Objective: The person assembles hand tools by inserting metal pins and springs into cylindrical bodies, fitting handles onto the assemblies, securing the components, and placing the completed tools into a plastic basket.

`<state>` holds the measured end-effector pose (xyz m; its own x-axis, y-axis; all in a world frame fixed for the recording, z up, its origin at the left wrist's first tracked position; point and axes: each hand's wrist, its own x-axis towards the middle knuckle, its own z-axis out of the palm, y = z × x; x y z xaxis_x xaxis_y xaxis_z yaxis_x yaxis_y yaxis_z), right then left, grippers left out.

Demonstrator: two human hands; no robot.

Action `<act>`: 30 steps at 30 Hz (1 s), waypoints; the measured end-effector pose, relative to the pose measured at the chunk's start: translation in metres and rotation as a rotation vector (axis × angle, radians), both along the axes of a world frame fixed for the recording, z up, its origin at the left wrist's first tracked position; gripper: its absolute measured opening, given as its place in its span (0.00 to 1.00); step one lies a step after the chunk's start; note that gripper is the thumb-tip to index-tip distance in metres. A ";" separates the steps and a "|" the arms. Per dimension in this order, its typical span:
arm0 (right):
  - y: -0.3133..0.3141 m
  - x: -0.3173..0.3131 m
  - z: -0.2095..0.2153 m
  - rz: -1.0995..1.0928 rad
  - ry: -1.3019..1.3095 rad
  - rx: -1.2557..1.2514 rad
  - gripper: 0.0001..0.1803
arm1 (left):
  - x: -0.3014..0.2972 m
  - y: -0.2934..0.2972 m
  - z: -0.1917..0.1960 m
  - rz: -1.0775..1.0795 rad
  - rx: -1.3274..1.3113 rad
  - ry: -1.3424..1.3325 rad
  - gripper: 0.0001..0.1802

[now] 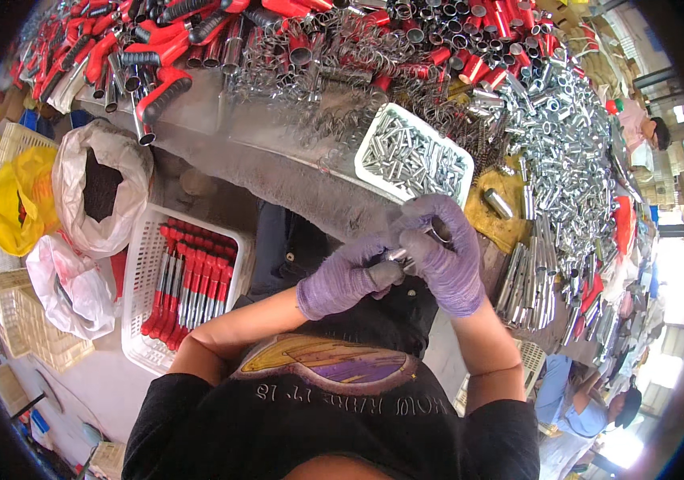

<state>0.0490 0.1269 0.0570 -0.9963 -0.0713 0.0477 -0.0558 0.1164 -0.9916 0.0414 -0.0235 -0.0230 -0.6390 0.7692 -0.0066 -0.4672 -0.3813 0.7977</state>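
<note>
Metal tube (415,244) — between hands (406,268) (gloved).

— What are the hands doing?
— Both wear purple gloves. The left hand (347,276) and the right hand (444,254) close together around a short metal tube (436,231), just in front of the dark shirt.
— And beyond them?
— A white tray of small steel sleeves (414,156) sits on the bench edge, with loose springs (318,88) and red-capped tubes (470,64) heaped behind.
— To the left?
— A white basket (143,276) holding red-handled rods (190,280), beside a yellow bag (6,200).
</note>
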 end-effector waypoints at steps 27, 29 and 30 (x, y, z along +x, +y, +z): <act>0.160 -0.278 -0.036 -0.710 -0.203 1.215 0.34 | -0.062 0.033 0.009 0.234 -0.068 0.149 0.28; 0.169 -0.273 -0.029 -0.675 -0.136 1.158 0.37 | -0.062 0.028 0.004 0.255 -0.085 0.153 0.28; 0.177 -0.258 -0.025 -0.651 -0.043 1.093 0.34 | -0.063 0.026 0.005 0.246 -0.085 0.148 0.28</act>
<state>-0.2088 0.3035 0.0315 -0.8613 0.4479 0.2398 0.3489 0.8646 -0.3616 -0.0214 0.0030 -0.0183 -0.8050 0.5918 0.0428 -0.2450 -0.3972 0.8844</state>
